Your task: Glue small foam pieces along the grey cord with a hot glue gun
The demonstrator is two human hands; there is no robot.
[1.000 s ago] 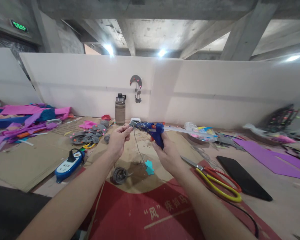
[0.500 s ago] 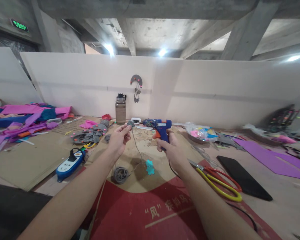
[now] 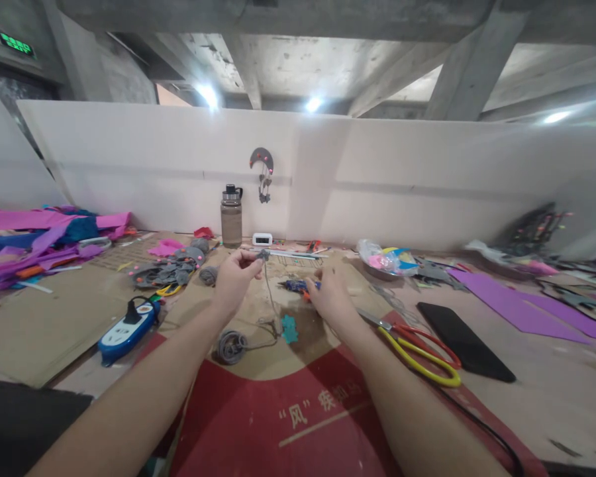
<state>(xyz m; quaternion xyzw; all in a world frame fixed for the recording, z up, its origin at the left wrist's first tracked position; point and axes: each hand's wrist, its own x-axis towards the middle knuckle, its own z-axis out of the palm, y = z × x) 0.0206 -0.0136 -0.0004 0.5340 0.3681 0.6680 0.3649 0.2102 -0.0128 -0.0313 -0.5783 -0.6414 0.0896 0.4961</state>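
Note:
In the head view my left hand [image 3: 236, 281] pinches a small grey felt piece [image 3: 263, 254] between thumb and fingertips. From this piece a grey cord [image 3: 269, 291] hangs down to the board and runs to a coiled bundle of cord [image 3: 231, 347]. My right hand [image 3: 332, 298] is closed around the handle end of a blue hot glue gun [image 3: 294, 285], which lies low at the board; the palm hides most of its handle. Between the two forearms lie turquoise flower-shaped pieces [image 3: 289, 328].
Scissors [image 3: 420, 354] and a black phone-like slab [image 3: 464, 339] lie right. A power strip [image 3: 129, 331], grey felt pieces [image 3: 171, 268] and colourful scraps [image 3: 54, 238] are left. A bottle [image 3: 231, 218] stands behind, near a small white clock-like device [image 3: 262, 239].
My right hand has lowered the glue gun from raised and upright to lying at the board. My left hand keeps the felt piece, slightly lower. The view has shifted a little right.

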